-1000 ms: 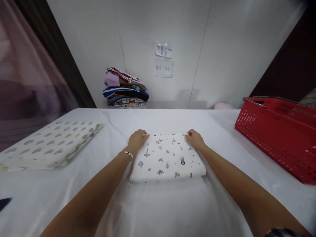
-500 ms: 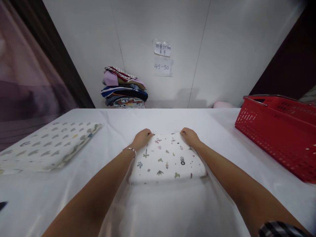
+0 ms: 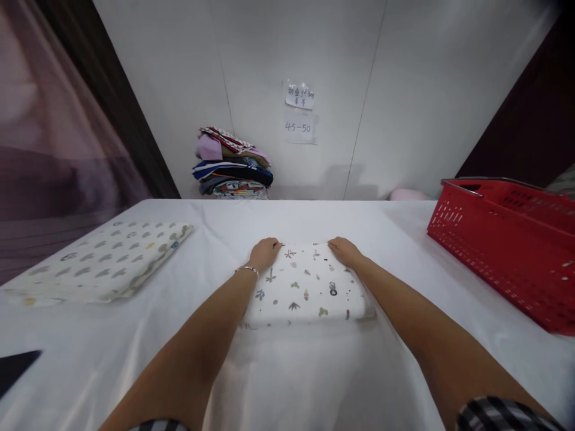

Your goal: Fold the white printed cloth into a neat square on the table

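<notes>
A folded white cloth [image 3: 309,287] with small printed plants and shapes lies flat in the middle of the table. At its far left corner, my left hand [image 3: 265,254] is closed on the edge, with a silver bracelet on the wrist. My right hand [image 3: 344,250] pinches the far right corner. Both thumbs and fingertips are partly hidden against the fabric. Farther left rests another folded cloth [image 3: 108,257], cream with grey leaf-like prints, touched by neither hand.
A red plastic basket [image 3: 507,239] with a metal handle stands at the right on the white-covered table [image 3: 188,341]. Several folded fabrics [image 3: 233,164] are piled beyond the far edge, by the wall. A dark flat object [image 3: 18,366] shows at the lower left edge.
The view has shifted slightly, bringing more of the dark object at lower left into sight. Both hands keep their hold on the far corners of the white cloth, which looks nearly unchanged.
</notes>
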Tool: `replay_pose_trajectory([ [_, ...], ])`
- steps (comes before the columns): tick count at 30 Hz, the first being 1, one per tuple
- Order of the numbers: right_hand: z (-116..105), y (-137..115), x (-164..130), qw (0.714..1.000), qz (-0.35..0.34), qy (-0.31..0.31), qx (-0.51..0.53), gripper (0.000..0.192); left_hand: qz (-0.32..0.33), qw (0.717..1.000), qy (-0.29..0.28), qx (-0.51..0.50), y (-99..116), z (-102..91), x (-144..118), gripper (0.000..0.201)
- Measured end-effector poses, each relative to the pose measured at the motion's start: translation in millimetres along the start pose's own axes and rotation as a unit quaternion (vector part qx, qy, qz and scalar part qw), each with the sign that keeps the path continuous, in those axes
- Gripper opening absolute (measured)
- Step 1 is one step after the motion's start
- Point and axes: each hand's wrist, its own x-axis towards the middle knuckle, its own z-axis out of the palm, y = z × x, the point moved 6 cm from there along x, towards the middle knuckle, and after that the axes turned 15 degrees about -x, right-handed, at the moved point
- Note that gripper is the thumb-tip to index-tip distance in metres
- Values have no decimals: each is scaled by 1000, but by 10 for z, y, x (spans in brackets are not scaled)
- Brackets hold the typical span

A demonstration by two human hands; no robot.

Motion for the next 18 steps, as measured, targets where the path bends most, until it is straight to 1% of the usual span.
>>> replay_pose_trajectory([
  [2, -16, -28, -69, 1000, -7, -3, -8, 33, -8, 1000, -12, 9, 41, -9, -89, 28],
  [5, -16, -84, -269, 1000, -25, -8, -13, 32, -12, 1000, -15, 16, 84, -13, -340, 28],
  [9, -28, -146, -536, 999, -46, -13, -16, 33, 6, 999, 1, 35, 129, -30, -703, 29],
  [11, -77, -186, -599, 998, -48, -16, -22, 32, 10, 999, 6, 43, 179, -46, -806, 28],
  [13, -164, -264, -633, 999, -42, -13, -32, 30, 18, 999, 20, 44, 283, -60, -870, 25],
  [14, -219, -328, -654, 998, -40, -6, -39, 31, 35, 998, 29, 41, 366, -60, -904, 25],
  [16, -332, -524, -732, 997, -52, 26, -49, 38, 100, 994, 35, 36, 573, -11, -999, 30],
  [18, -394, -785, -859, 993, -95, 59, -48, 41, 175, 984, 8, 40, 755, 114, -1135, 35],
])
